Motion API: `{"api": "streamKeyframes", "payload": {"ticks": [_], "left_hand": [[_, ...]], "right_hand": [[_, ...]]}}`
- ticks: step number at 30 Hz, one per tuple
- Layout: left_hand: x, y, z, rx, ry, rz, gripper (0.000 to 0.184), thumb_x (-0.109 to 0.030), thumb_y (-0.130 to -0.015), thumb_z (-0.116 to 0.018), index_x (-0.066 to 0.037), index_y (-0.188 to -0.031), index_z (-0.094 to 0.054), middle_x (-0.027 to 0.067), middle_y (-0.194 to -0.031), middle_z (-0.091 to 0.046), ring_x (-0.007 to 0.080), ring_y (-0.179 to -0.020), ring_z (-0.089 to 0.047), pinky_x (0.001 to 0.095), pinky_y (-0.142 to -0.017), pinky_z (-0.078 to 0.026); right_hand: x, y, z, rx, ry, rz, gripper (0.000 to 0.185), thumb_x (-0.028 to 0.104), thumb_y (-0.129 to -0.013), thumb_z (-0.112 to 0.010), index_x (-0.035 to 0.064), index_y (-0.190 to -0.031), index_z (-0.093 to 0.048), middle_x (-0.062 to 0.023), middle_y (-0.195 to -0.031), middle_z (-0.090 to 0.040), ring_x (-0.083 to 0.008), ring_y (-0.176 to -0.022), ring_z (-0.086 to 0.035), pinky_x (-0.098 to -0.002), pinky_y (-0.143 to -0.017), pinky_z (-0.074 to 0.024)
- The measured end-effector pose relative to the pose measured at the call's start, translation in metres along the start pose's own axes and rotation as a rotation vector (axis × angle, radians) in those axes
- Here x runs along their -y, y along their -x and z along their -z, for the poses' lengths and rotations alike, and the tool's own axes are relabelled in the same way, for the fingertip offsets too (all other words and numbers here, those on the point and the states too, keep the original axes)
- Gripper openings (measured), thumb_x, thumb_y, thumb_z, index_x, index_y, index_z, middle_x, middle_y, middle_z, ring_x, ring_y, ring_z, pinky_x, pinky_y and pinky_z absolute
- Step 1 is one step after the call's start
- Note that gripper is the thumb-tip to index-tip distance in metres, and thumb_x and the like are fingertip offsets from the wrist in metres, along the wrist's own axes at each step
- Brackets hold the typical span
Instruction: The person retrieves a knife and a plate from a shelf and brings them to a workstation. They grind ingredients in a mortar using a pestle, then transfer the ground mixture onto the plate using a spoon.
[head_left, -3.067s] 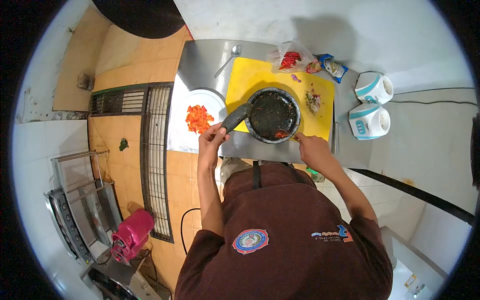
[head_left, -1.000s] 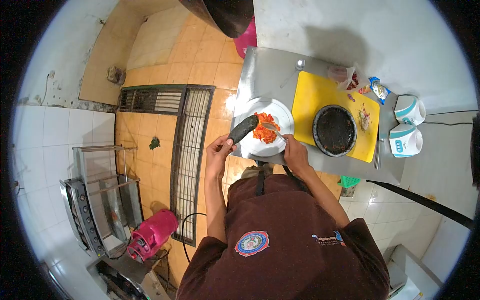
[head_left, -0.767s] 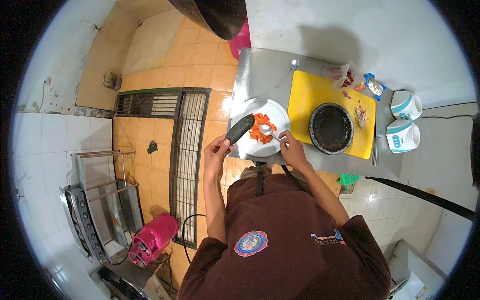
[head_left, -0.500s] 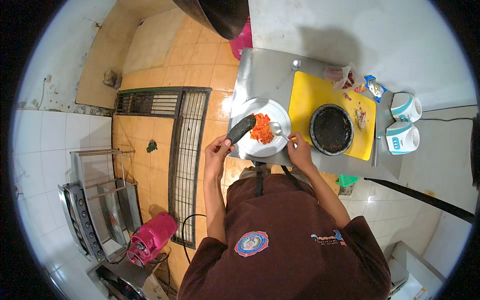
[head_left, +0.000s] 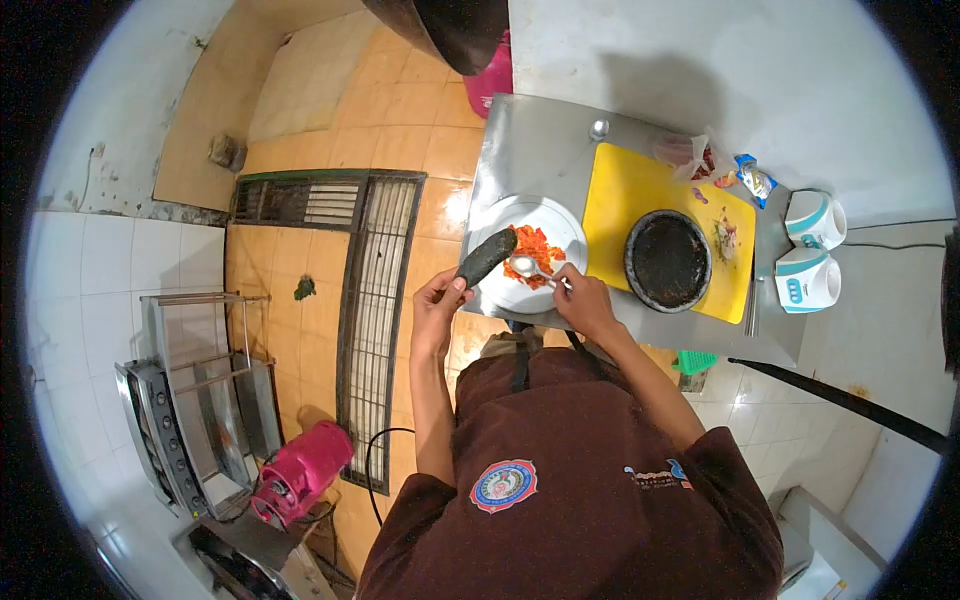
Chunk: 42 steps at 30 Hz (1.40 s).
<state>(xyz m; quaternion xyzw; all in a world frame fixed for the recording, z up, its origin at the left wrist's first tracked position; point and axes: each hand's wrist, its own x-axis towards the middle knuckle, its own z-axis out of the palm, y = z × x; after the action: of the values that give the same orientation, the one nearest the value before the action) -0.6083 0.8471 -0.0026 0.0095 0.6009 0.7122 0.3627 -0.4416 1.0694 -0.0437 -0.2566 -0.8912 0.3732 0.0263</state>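
My left hand point(head_left: 440, 300) is wrapped round one end of a dark stone pestle point(head_left: 487, 256), held tilted over the left side of a white plate point(head_left: 562, 222). The pestle's far end is beside a heap of chopped or crushed red-orange food point(head_left: 540, 246). In my right hand point(head_left: 586, 300) is a metal spoon point(head_left: 526, 266), its bowl on the red food. To the right, a round stone mortar point(head_left: 668, 262) with dark residue inside stands on a yellow cutting board point(head_left: 622, 180).
On the steel table point(head_left: 545, 115) lies another spoon point(head_left: 599, 130). Along the back are a plastic bag point(head_left: 690, 155), a blue packet point(head_left: 755, 180) and white-and-teal appliances point(head_left: 808, 280). A pink gas cylinder point(head_left: 305, 470) stands on the floor at left, near a floor grate point(head_left: 385, 300).
My right hand has moved left over the plate, bringing the spoon from the food's right edge into the heap. The left hand keeps the pestle in nearly the same place.
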Motion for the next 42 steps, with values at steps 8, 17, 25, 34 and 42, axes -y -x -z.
{"api": "streamKeyframes", "payload": {"ticks": [8,17,25,34,42], "left_hand": [[0.003,-0.003,0.003,-0.021,0.008,0.004,0.032,-0.016,-0.098,-0.069,0.002,-0.125,-0.068,0.0047,-0.107,-0.071,0.0121,-0.085,-0.063,0.0297,-0.085,-0.053],[0.000,-0.011,-0.010,0.024,-0.011,0.013,0.034,-0.018,-0.096,-0.073,0.001,-0.125,-0.069,0.0049,-0.105,-0.072,0.0108,-0.084,-0.064,0.0285,-0.084,-0.055],[-0.003,-0.010,-0.018,0.019,0.003,0.003,0.034,-0.017,-0.097,-0.073,0.002,-0.124,-0.068,0.0049,-0.103,-0.072,0.0110,-0.083,-0.065,0.0284,-0.083,-0.055],[0.003,-0.008,-0.007,-0.016,0.005,0.000,0.034,-0.015,-0.097,-0.072,0.003,-0.125,-0.067,0.0057,-0.103,-0.072,0.0119,-0.083,-0.065,0.0296,-0.083,-0.055],[0.019,-0.014,0.002,-0.009,-0.172,-0.040,0.034,-0.018,-0.094,-0.075,0.002,-0.122,-0.069,0.0067,-0.106,-0.072,0.0145,-0.089,-0.066,0.0320,-0.086,-0.055]], "right_hand": [[-0.042,0.030,-0.005,-0.079,0.012,0.016,0.016,0.020,-0.092,-0.062,0.0098,-0.105,-0.060,-0.0200,-0.073,-0.069,-0.0408,-0.069,-0.069,-0.0542,-0.065,-0.0525],[-0.031,0.025,-0.022,-0.066,0.069,0.156,0.014,0.020,-0.092,-0.063,0.0095,-0.100,-0.058,-0.0161,-0.069,-0.067,-0.0383,-0.064,-0.068,-0.0539,-0.059,-0.0519],[-0.032,0.015,-0.005,-0.142,0.091,0.160,0.016,0.019,-0.095,-0.060,0.0089,-0.106,-0.059,-0.0173,-0.071,-0.068,-0.0386,-0.064,-0.068,-0.0535,-0.059,-0.0522],[-0.032,0.024,0.002,-0.127,0.147,0.162,0.027,0.010,-0.094,-0.054,0.0057,-0.120,-0.062,-0.0159,-0.098,-0.064,-0.0350,-0.094,-0.065,-0.0477,-0.078,-0.0524],[-0.033,0.025,-0.004,-0.248,0.069,0.205,0.024,0.012,-0.095,-0.057,0.0050,-0.118,-0.062,-0.0149,-0.095,-0.062,-0.0347,-0.089,-0.064,-0.0472,-0.075,-0.0518]]}}
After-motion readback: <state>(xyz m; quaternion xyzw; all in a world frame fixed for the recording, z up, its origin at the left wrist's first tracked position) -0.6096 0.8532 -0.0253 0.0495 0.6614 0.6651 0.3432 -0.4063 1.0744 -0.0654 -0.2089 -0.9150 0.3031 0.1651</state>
